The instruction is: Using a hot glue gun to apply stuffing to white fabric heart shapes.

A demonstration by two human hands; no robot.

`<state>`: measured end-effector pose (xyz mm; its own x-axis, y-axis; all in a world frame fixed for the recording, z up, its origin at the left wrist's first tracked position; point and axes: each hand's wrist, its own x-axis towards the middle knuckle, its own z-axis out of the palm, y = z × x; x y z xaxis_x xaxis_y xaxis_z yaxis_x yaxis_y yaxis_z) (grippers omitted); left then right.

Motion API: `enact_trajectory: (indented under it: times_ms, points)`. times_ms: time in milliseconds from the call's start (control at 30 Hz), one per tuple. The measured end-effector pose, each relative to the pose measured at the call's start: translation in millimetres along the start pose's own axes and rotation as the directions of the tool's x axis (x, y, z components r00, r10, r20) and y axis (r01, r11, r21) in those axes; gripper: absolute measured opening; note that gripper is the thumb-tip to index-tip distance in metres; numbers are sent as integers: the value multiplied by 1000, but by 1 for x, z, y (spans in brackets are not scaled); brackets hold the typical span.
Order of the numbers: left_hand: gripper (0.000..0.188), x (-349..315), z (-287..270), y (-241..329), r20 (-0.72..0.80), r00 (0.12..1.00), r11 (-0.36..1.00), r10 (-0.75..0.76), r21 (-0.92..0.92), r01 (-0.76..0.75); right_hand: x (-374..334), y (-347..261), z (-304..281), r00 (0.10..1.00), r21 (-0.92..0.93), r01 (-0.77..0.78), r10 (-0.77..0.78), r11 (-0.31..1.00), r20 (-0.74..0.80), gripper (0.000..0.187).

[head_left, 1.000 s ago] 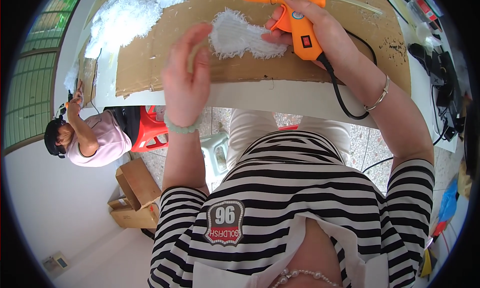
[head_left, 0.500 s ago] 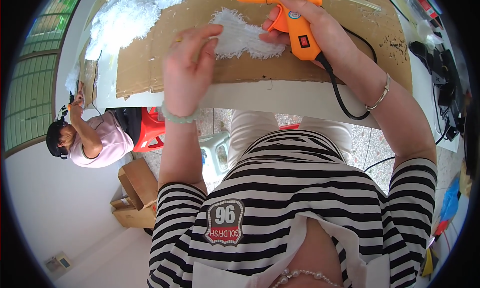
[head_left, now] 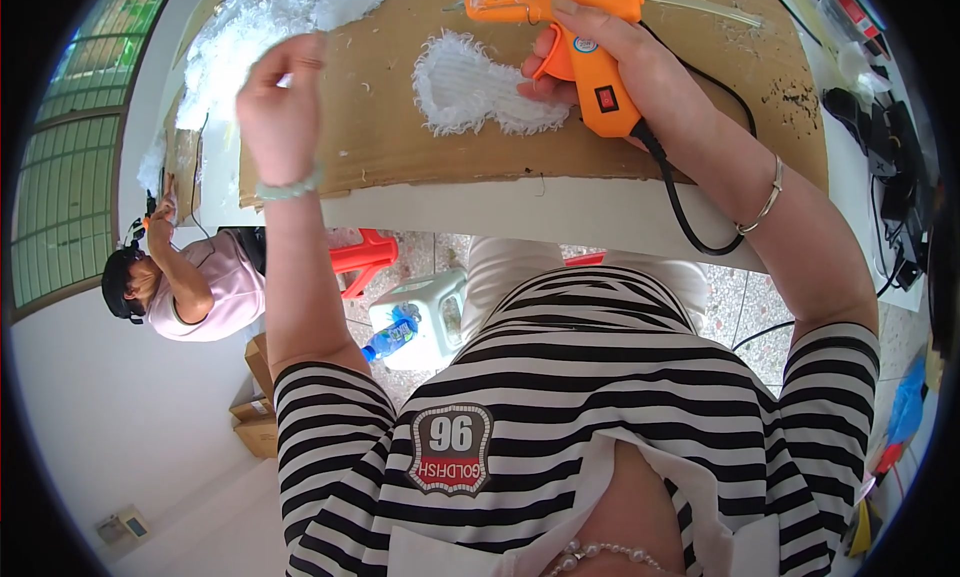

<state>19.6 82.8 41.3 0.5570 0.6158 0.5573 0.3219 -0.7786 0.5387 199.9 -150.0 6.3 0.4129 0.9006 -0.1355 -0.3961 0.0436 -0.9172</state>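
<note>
An orange hot glue gun is gripped in my right hand, its nozzle pointing left. A clear glue stick juts from its back end, and a black cord runs from the handle. Just left of the gun, a shaggy white fabric piece lies on the cardboard; the fingertips of my right hand are close to its right end. My left hand is raised beside a heap of white fluffy pieces. Its fingers are curled with the tips together; whatever they hold, if anything, cannot be made out.
A cardboard sheet covers the white table. Black adapters and cables line the right side. To the left, another person works at the table. A red stool and a pale stool with a bottle stand below.
My left hand has moved left, away from the shaggy white piece and toward the fluffy heap. The glue gun in my right hand has barely shifted.
</note>
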Motion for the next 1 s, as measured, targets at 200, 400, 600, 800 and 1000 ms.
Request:
enact_trajectory:
  times_ms: [200, 400, 600, 800, 1000]
  points:
    - [20, -43, 31, 20, 329, 832, 822, 446, 217, -527, -3, -3, 6, 1000, 29, -23, 24, 999, -17, 41]
    - [24, -35, 28, 32, 370, 703, 643, 607, 291, -708, -5, 0, 1, 1000, 29, -25, 25, 999, -3, 40]
    - [28, -37, 42, 29, 405, 725, 704, 557, 232, -671, -8, -1, 3, 1000, 58, -25, 26, 998, -17, 39]
    - [10, -14, 13, 39, 63, 906, 889, 418, 179, -422, -9, -6, 5, 999, -28, -40, 40, 999, -3, 45]
    - [10, -31, 9, 46, 77, 923, 926, 377, -25, -376, -9, -13, 9, 1000, 65, -16, 15, 998, 17, 42]
